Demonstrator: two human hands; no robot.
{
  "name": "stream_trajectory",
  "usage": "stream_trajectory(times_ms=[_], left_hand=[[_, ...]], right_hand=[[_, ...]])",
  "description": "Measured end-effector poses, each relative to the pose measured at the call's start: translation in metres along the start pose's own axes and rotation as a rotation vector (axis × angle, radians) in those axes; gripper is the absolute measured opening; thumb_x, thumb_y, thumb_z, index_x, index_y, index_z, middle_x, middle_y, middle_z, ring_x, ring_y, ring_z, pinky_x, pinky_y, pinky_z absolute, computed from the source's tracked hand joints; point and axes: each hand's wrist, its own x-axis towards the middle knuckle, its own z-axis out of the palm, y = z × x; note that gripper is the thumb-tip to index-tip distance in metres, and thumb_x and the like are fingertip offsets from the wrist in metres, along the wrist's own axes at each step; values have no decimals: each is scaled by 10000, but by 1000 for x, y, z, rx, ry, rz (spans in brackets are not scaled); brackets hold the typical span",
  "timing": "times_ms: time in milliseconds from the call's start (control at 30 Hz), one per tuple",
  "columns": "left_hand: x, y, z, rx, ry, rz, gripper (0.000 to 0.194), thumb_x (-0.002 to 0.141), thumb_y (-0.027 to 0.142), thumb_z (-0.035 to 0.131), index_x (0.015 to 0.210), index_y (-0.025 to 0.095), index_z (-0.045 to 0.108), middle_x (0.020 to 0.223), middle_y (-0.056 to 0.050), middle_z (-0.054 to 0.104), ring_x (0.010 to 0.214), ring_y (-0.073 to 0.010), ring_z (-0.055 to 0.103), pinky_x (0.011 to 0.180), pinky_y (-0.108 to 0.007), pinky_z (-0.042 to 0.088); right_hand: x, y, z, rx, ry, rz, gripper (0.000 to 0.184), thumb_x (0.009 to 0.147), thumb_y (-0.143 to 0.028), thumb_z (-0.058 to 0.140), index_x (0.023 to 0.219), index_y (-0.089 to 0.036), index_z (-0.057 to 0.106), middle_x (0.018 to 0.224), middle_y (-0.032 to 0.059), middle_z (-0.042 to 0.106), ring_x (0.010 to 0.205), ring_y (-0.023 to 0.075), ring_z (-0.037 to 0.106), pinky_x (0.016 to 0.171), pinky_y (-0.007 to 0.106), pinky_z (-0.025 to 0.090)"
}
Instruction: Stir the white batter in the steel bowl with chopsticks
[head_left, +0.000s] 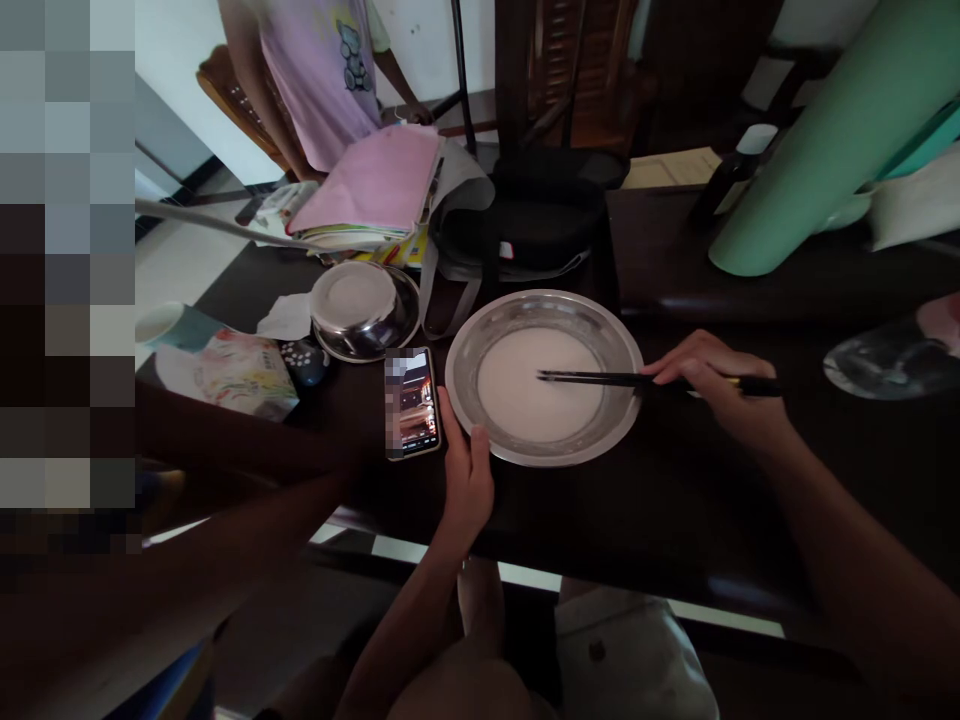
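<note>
A wide metal bowl (570, 455) stands on the dark table, with a milky white liquid (525, 405) in its bottom. My left hand (469, 475) grips the bowl's near left rim, thumb along the outside edge. From the right, my right hand (716, 385) is closed around a pair of dark chopsticks (600, 378). The chopstick tips reach over the rim to the middle of the liquid; how deep they dip I cannot tell. Just left of my left hand lies a phone (418, 405) with its screen lit.
Behind the phone an upturned metal bowl (356, 300) rests on another dish. A tissue pack (225, 375) lies at left, a black bag (525, 220) and pink folder (367, 185) at the back. A tall green cylinder (810, 170) rises at right. A person (322, 80) stands across the table.
</note>
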Motion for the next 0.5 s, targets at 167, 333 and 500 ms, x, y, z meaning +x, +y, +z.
stream_trajectory(times_ms=[167, 333, 500], left_hand=[[0, 1, 0, 13, 8, -10, 964, 968, 797, 431, 1720, 237, 204, 1790, -130, 267, 1636, -292, 324, 1362, -440, 166], [0, 1, 0, 16, 3, -15, 977, 962, 810, 424, 1719, 235, 199, 1765, -143, 326, 1619, -297, 362, 1358, -456, 185], [1, 1, 0, 11, 3, -21, 981, 960, 811, 428, 1720, 235, 198, 1761, -143, 337, 1607, -292, 386, 1359, -439, 179]], right_hand=[[0, -1, 3, 50, -95, -60, 248, 1021, -368, 639, 868, -311, 826, 889, 30, 843, 829, 252, 735, 764, 441, 585], [-1, 0, 0, 23, 31, 23, 311, 1032, -369, 621, 800, -297, 814, 846, 42, 820, 813, 236, 719, 770, 425, 567], [-1, -1, 3, 81, -84, -12, 271, 1026, -371, 631, 862, -306, 836, 855, 53, 828, 806, 245, 722, 741, 436, 578]])
